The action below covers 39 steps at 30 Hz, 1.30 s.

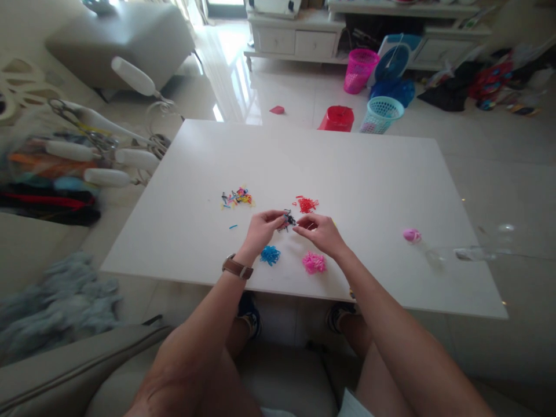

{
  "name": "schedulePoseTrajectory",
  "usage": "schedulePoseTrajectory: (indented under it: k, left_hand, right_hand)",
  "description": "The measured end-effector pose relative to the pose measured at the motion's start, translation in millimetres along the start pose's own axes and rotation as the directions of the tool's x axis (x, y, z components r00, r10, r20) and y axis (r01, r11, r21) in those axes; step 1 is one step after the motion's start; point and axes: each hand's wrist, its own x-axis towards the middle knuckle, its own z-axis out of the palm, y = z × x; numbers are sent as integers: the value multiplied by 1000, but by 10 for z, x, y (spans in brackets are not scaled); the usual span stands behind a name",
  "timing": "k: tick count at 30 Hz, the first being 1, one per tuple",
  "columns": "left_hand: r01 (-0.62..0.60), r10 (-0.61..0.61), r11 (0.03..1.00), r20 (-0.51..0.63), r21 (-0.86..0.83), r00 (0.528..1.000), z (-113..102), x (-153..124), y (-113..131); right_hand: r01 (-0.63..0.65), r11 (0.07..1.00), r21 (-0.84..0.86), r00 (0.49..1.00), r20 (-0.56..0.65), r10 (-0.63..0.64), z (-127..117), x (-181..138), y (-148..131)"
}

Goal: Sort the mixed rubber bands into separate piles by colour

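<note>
Black bands sit right between the fingertips, in a loose cluster with no clear long axis. Left hand is on the cluster's left edge, right hand on its right; left looks slightly nearer. Fingertips on both are drawn in close to the bands, but too small to tell if either actually pinches one. Red pile just beyond right hand, pink pile just nearside of it. Blue pile nearside of left hand, mixed pile beyond and left of it.
</note>
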Motion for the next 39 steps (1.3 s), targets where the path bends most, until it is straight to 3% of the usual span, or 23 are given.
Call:
schedulePoseTrajectory:
  k: [5,13,18,24,28,31,34,39]
  left_hand:
    - [3,-2,999,22,-47,1000,128,-31,-47]
    - [39,-41,999,82,31,996,100,-127,-2]
    - [43,-44,999,58,15,997,126,-118,-11]
    - [55,-53,998,122,-16,991,122,-105,0]
    - [15,-16,999,46,30,999,12,-53,22]
    - [-24,27,998,-49,54,998,-83,-5,39]
    - [-53,56,997,-79,47,995,-131,15,48]
    - [-81,89,993,-103,82,991,-114,35,12]
  right_hand:
    - [37,999,36,999,-20,-36,111,0,1]
    - [74,997,1,997,-23,-74,67,-3,-17]
    - [75,997,-9,997,-2,-75,77,-17,-19]
    - [90,996,-22,992,-89,-92,95,-2,23]
    - [9,998,-68,990,-137,-18,97,7,44]
    - [-13,993,-114,998,-62,6,152,-14,60]
    - [58,980,-190,995,94,-41,271,-64,67]
    - [165,938,-304,938,342,-54,472,-132,33]
